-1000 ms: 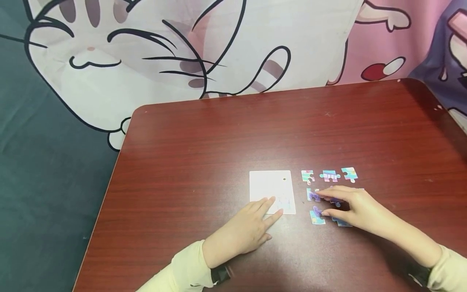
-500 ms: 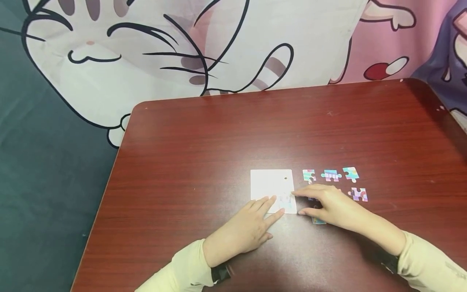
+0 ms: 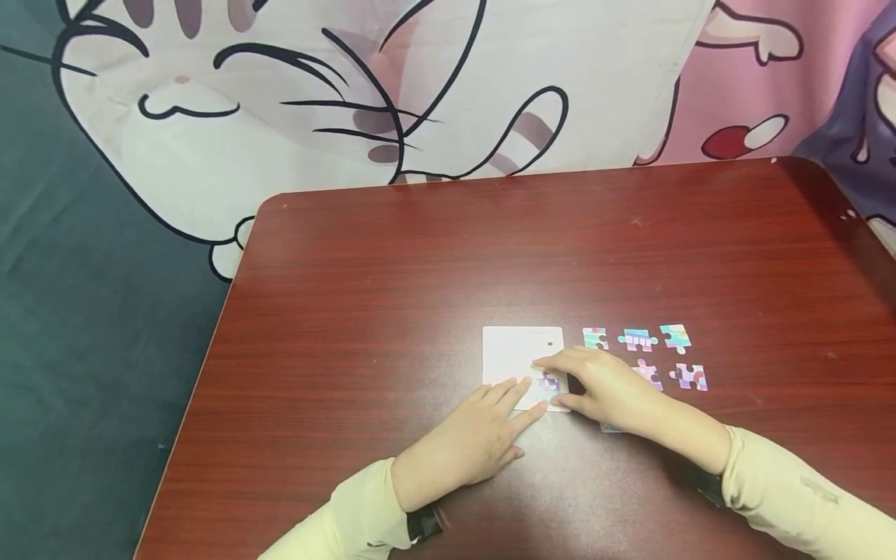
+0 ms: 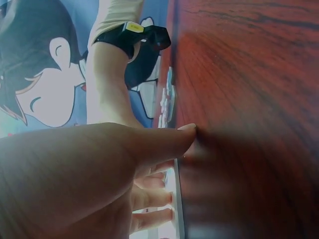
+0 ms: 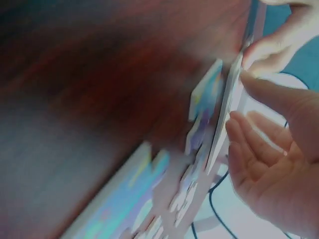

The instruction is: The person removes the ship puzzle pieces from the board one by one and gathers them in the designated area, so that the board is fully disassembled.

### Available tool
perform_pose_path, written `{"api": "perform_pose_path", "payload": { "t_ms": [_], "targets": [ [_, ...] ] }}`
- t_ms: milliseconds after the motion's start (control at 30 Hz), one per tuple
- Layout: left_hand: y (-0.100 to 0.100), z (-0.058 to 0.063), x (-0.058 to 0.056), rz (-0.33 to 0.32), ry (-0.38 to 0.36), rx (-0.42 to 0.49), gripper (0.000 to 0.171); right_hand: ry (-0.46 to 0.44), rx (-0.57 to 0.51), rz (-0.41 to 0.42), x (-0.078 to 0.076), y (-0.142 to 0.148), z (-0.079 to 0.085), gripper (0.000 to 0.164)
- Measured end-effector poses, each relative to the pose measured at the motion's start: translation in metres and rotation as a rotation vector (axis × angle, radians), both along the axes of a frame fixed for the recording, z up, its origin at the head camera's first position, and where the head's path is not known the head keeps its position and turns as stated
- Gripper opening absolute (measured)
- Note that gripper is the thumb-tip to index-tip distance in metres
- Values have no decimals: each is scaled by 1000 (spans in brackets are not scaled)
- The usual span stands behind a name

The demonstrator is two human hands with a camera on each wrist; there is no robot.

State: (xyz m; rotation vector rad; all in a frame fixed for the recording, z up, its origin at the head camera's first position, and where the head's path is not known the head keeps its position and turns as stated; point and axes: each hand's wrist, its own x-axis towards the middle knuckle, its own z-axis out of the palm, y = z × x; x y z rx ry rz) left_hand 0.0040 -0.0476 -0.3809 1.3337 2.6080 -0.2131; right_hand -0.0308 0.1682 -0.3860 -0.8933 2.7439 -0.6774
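Observation:
A white square board (image 3: 514, 350) with a small dark hole lies on the brown table. My left hand (image 3: 465, 439) rests on its lower left edge with the fingers spread; in the left wrist view, the fingertips touch the board (image 4: 180, 209). Over the board's lower right corner, my right hand (image 3: 612, 389) pinches a purple and blue puzzle piece (image 3: 549, 383) between thumb and fingertips. In the right wrist view the right hand (image 5: 271, 149) is seen at the board's edge, its grip on the piece not showing clearly.
Several colourful puzzle pieces lie right of the board, among them a teal one (image 3: 675, 337), a striped one (image 3: 638, 340) and a purple one (image 3: 689, 377). My right hand and forearm cover part of this group. A cat-printed cloth (image 3: 294, 148) hangs behind the table (image 3: 420, 264).
My right hand has moved left from among the loose pieces onto the board's lower right corner, where a purple and blue piece now shows. The left hand has stayed in place.

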Motion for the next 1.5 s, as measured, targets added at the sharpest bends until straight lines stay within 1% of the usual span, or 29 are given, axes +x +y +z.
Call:
{"api": "perform_pose_path", "payload": {
  "t_ms": [100, 200, 367, 500, 700, 900, 1167, 1333, 1500],
  "targets": [
    [0, 0, -2, -3, -8, 3, 59, 2, 0, -33, -2, -5, 1, 53],
    [0, 0, -4, -10, 4, -1, 61, 5, 9, -58, -5, -7, 3, 50],
    [1, -3, -3, -16, 24, 1, 65, -25, 84, -70, -11, -11, 7, 45],
    [1, -2, -2, -3, 6, 12, 66, -81, 146, -86, -15, -16, 12, 41],
    [-1, -1, 1, 24, -55, -3, 67, -197, 170, -97, -21, -22, 15, 35],
    [-2, -3, 1, 20, -43, 8, 67, -281, 168, -117, -25, -25, 16, 31],
    [-3, -2, 0, 29, -56, 6, 66, -289, 134, -59, -30, -23, 13, 31],
    [-2, 0, -1, 34, -66, 8, 66, -287, 112, -51, -30, -19, 12, 32],
    [-3, 1, -1, 35, -70, 2, 67, -222, 31, -30, -24, -12, 12, 31]
  ]
}}
